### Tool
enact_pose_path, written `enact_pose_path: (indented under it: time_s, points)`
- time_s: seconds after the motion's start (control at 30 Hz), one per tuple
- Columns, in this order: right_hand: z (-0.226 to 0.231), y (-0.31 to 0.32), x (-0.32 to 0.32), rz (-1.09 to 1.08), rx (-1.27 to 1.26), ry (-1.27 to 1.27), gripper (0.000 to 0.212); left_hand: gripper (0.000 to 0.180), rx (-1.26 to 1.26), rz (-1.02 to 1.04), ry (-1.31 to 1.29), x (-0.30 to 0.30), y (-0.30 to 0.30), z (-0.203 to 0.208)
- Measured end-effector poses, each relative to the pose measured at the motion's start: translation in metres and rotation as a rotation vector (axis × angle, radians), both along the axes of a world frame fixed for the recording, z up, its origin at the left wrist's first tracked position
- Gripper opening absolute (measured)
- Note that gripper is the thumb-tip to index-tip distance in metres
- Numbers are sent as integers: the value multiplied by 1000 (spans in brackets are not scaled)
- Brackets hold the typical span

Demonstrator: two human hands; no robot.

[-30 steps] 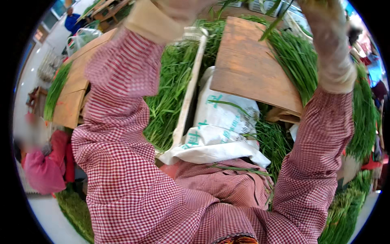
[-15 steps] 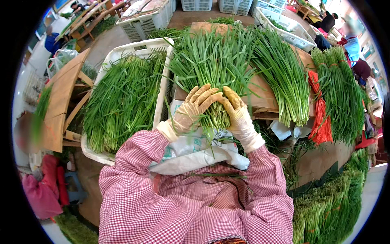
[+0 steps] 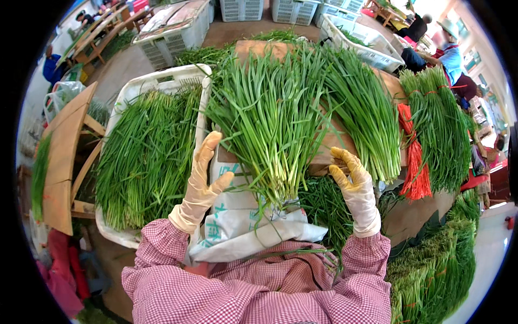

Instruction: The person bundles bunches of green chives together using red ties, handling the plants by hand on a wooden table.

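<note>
A loose sheaf of garlic chives [image 3: 275, 119] lies fanned on the wooden board [image 3: 329, 135] in front of me, its pale cut ends toward me over a white sack [image 3: 259, 232]. My left hand [image 3: 202, 173], in a yellowed pale glove, is raised off the left side of the sheaf, thumb and fingers apart. On the other side, my right hand [image 3: 355, 186] is likewise gloved and empty, its fingers bent but spread, near the stems of a second heap of chives [image 3: 372, 129]. Neither hand appears to touch the chives.
At left stands a white crate [image 3: 202, 102] filled with chives, beside a tilted wooden board [image 3: 65, 162]. Red ties [image 3: 414, 156] hang at the right next to tied chive bundles [image 3: 437, 124]. More bundles [image 3: 437, 270] lie at lower right. Other people [image 3: 453, 59] are farther back.
Both hands have let go of the sheaf's stem ends and moved apart, left hand leftward, right hand rightward. The sheaf now lies looser, its stems spread. The whole view has shifted slightly.
</note>
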State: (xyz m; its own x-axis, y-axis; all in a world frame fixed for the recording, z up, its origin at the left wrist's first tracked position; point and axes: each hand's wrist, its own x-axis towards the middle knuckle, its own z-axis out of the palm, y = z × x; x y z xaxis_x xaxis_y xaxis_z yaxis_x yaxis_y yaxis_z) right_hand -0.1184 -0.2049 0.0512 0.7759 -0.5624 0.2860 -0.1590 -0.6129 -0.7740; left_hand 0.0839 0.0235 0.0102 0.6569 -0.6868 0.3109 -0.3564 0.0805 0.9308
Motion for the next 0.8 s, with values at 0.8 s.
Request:
enact_pose_path:
  time_s: [0.8]
  points:
    - [-19, -158, 227, -160, 29, 414, 29, 20, 144, -853, -817, 6, -159, -5]
